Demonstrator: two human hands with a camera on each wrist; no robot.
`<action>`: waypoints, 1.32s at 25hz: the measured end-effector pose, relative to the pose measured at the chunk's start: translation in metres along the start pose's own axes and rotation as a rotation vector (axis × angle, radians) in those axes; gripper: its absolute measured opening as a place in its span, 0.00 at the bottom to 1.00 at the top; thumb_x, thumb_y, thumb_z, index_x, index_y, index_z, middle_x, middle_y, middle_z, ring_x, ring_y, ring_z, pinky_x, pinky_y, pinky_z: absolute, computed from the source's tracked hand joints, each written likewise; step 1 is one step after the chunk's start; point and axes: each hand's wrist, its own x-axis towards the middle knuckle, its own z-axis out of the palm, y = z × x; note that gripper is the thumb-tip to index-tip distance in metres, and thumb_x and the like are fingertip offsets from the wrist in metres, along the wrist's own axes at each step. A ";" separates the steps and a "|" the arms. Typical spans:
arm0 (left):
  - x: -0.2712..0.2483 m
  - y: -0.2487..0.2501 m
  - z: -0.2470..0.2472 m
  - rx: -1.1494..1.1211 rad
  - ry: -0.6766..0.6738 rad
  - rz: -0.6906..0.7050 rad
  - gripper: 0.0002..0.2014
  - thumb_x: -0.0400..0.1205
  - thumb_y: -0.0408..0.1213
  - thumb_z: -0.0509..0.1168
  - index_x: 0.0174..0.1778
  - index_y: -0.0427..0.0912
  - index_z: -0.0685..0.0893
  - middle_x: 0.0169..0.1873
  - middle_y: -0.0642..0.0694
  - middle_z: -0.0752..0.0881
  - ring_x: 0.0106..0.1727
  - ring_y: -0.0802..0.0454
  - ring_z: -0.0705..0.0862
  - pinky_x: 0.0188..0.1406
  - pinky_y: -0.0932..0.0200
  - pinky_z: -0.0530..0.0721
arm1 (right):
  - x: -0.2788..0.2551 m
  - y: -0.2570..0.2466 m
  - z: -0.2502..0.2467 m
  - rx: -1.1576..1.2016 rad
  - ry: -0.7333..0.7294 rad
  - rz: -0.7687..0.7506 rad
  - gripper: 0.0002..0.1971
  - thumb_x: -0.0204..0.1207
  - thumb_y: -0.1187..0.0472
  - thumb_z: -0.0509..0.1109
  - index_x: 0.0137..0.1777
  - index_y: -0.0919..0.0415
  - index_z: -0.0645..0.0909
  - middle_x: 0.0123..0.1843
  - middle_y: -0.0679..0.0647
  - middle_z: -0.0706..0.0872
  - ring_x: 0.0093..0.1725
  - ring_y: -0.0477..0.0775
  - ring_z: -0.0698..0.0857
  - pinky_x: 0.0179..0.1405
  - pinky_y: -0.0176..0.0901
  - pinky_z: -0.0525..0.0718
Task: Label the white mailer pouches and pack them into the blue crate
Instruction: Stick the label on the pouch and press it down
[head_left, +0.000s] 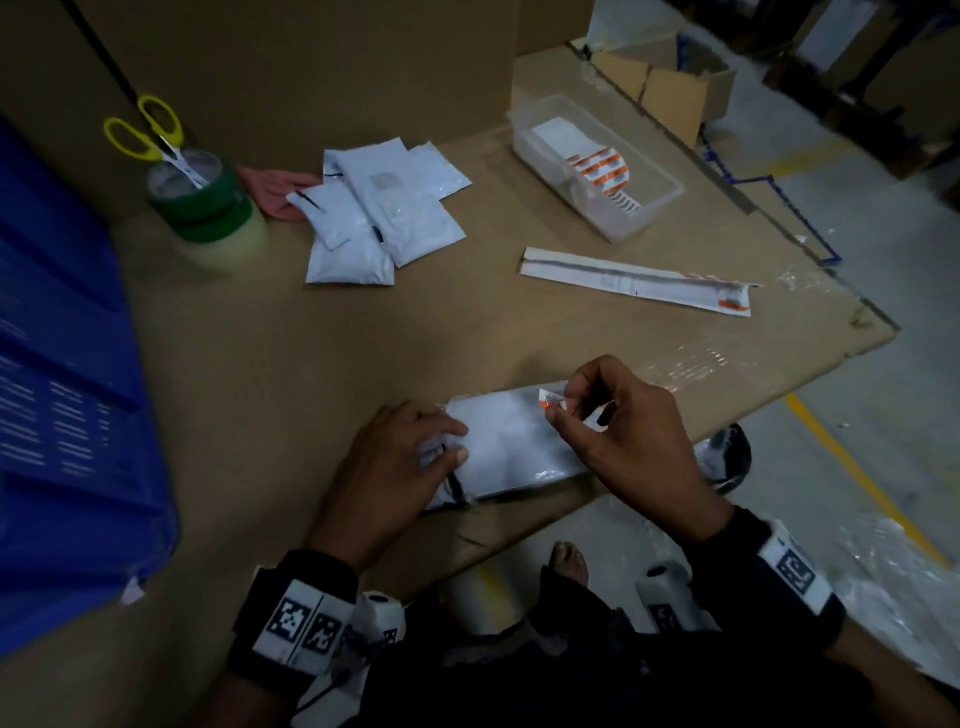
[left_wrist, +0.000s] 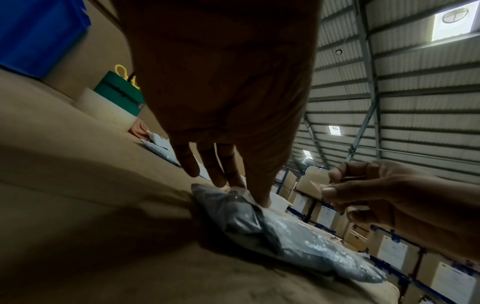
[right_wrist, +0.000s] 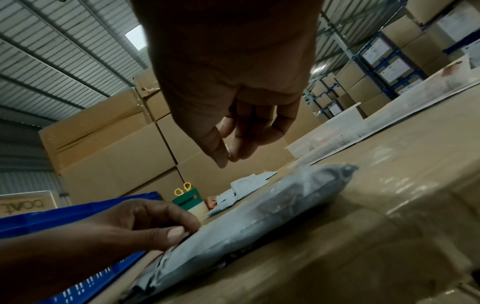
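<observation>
**Label pinched above a held-down pouch**

On the near edge of the cardboard work surface (head_left: 322, 364) lies one white mailer pouch (head_left: 511, 441), flat and lengthwise between the person's two hands. The left hand (head_left: 395, 467) rests on the pouch's left end, fingers straight and spread, their tips pressing the crumpled plastic down (the left wrist view shows this best). The right hand (head_left: 618, 431) hovers over the pouch's right end with thumb and forefinger closed on a small orange-and-white label (head_left: 551, 401); whether the label already touches the pouch cannot be told.

Farther back, near the middle of the surface, a loose pile of white pouches (head_left: 379, 213) overlaps itself, and another person's hand (head_left: 275, 189) touches its left side. Just left of that pile stands a stack of tape rolls (head_left: 208, 208), green on top, with yellow-handled scissors (head_left: 150, 130) standing in its core. The blue crate (head_left: 67, 389) sits along the left edge, well apart from the held pouch. To the right rear is a clear plastic tray (head_left: 654, 202) holding sheets of orange labels (head_left: 605, 169), and in front of it lies a long strip of label backing (head_left: 634, 279).
</observation>
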 end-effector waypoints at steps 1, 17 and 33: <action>0.000 -0.001 -0.001 0.008 0.001 0.003 0.09 0.80 0.44 0.76 0.56 0.57 0.90 0.56 0.60 0.85 0.66 0.65 0.79 0.62 0.78 0.71 | -0.002 -0.002 0.006 -0.013 -0.024 0.007 0.10 0.78 0.53 0.80 0.49 0.46 0.80 0.40 0.40 0.88 0.42 0.43 0.88 0.39 0.38 0.81; 0.004 -0.010 0.005 -0.012 -0.048 0.009 0.05 0.84 0.47 0.71 0.54 0.58 0.89 0.55 0.60 0.83 0.67 0.57 0.77 0.64 0.46 0.81 | -0.002 -0.009 0.044 -0.233 -0.181 -0.036 0.03 0.83 0.56 0.72 0.50 0.50 0.87 0.41 0.42 0.86 0.44 0.44 0.84 0.43 0.42 0.76; 0.007 -0.007 0.003 -0.006 -0.071 -0.013 0.07 0.81 0.46 0.73 0.54 0.57 0.88 0.54 0.57 0.83 0.65 0.56 0.76 0.65 0.49 0.79 | 0.009 -0.007 0.050 -0.347 -0.268 0.095 0.20 0.76 0.47 0.80 0.65 0.50 0.82 0.41 0.43 0.86 0.40 0.44 0.81 0.37 0.44 0.73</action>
